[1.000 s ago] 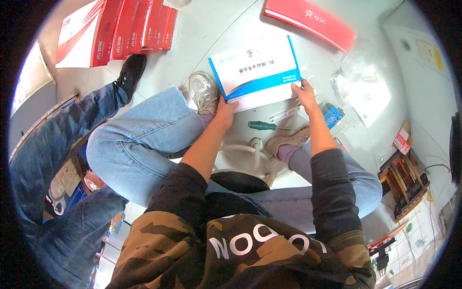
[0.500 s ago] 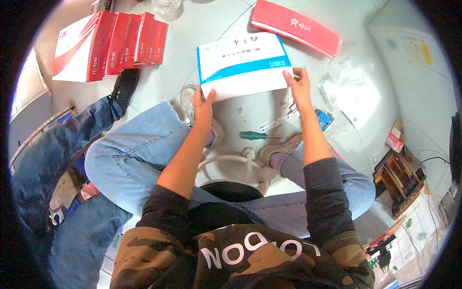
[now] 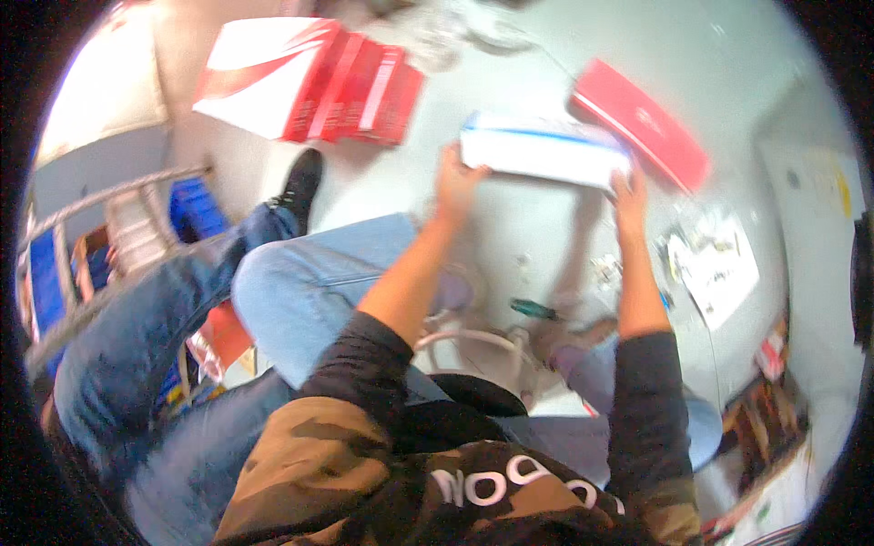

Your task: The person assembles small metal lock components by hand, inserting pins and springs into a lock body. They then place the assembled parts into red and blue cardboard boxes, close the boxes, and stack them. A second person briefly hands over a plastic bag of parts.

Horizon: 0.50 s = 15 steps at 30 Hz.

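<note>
A white cardboard box (image 3: pixel 542 155) with a blue stripe hangs in front of me, held level between both hands. My left hand (image 3: pixel 457 187) grips its left end, thumb against the near side. At the right end, my right hand (image 3: pixel 628 196) has its fingers closed on the corner. The near side of the box faces me, while its printed top is seen only edge-on. A long red box (image 3: pixel 642 123) lies on the floor just beyond the right end. On the floor nearer me is a green-handled screwdriver (image 3: pixel 533 309), blurred by motion.
Several red and white boxes (image 3: pixel 314 82) stand in a row at the far left. Another person's jeans leg (image 3: pixel 182 300) and black shoe (image 3: pixel 302 187) are on my left, near blue bins (image 3: pixel 196 207). A white sheet (image 3: pixel 724 273) with small parts lies at right.
The box has tipped so that its near side faces me instead of its printed top. My view has swung left, and the scene has shifted rightward and blurred.
</note>
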Tool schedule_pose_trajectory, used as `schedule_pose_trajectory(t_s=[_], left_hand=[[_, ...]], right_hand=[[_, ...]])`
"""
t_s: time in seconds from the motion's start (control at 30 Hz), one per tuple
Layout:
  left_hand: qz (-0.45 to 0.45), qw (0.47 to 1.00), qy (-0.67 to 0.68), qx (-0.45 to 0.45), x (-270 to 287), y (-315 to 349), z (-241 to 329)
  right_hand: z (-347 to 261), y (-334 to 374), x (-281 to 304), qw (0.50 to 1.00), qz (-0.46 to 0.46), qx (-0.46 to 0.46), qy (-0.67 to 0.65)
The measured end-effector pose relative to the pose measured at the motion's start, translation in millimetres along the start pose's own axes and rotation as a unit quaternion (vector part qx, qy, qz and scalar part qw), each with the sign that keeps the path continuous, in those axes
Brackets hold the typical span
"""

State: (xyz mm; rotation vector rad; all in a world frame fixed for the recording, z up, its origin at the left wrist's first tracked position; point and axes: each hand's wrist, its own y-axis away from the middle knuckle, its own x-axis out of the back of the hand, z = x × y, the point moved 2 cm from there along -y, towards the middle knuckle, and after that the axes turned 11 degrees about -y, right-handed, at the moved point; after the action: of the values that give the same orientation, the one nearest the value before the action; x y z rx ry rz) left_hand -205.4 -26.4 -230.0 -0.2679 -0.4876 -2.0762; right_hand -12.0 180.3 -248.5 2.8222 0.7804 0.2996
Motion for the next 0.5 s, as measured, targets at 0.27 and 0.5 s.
schedule_pose_trajectory(t_s=[0.27,0.5], left_hand=[[-0.142,0.927,-0.335,0.089,-13,27,-73],[-0.209,0.867,-0.452,-0.024,28,-21,109]], right_hand=[[66,72,36,0.995,-0.049,-0.087,-0.017],[8,81,27,0.995,-0.008,-0.069,0.077]])
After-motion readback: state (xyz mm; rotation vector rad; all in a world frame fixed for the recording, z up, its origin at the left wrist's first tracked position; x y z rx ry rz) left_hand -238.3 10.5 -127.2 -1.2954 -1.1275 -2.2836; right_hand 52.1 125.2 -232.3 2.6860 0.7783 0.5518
